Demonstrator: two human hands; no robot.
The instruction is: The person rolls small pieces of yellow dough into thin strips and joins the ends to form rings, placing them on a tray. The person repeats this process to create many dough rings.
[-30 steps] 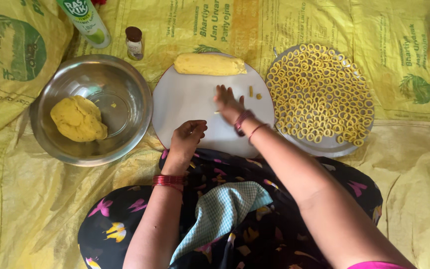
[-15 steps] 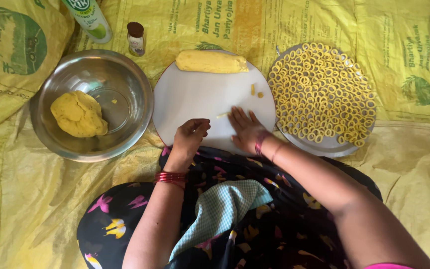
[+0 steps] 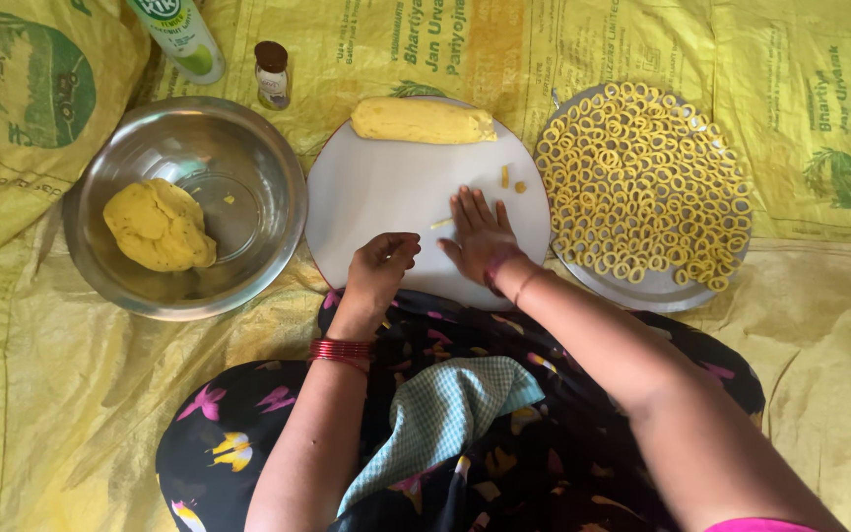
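My right hand [image 3: 478, 233] lies flat, palm down, fingers spread, on a round white board [image 3: 386, 182]. A thin yellow dough strand [image 3: 440, 224] pokes out from under its left side. My left hand [image 3: 382, 266] rests at the board's near edge with its fingers curled in; I cannot tell whether anything is inside. A yellow dough log [image 3: 423, 120] lies along the board's far edge. Two small dough bits [image 3: 511, 181] sit just beyond my right fingertips.
A steel plate [image 3: 664, 296] right of the board carries several yellow dough rings [image 3: 642, 182]. A steel bowl [image 3: 283, 187] on the left holds a dough ball [image 3: 158, 225]. Behind it stand a bottle [image 3: 181, 37] and a small jar [image 3: 271, 74]. A checked cloth [image 3: 445, 414] lies on my lap, and yellow sacks [image 3: 51, 394] cover the floor.
My right hand slid back over the board toward me, staying flat, then a little forward again. The left hand stayed curled at the board's near edge.
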